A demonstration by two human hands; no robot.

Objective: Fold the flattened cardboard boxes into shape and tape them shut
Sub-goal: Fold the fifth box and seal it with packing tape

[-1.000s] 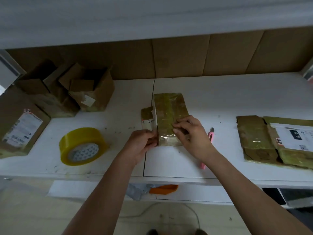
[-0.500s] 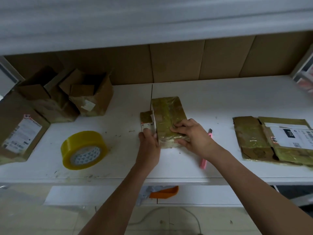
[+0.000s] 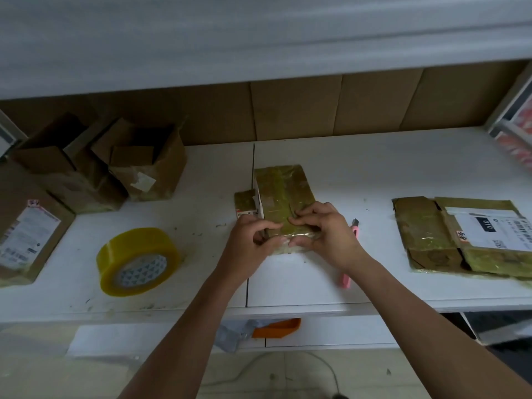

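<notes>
Cardboard box | left hand, right hand pinching near end

My left hand shifted from the taped box's left side to its near end, fingers now curled at the edge, my right hand slid slightly nearer, fingertips meeting the left's

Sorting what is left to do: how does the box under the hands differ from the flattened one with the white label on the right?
The box under the hands stands folded into shape; the flattened box lies flat. Both the left hand and the right hand grip the first; nothing touches the second. Only the flattened one shows a large white label on top. Both are brown cardboard, glossy with tape.
</notes>
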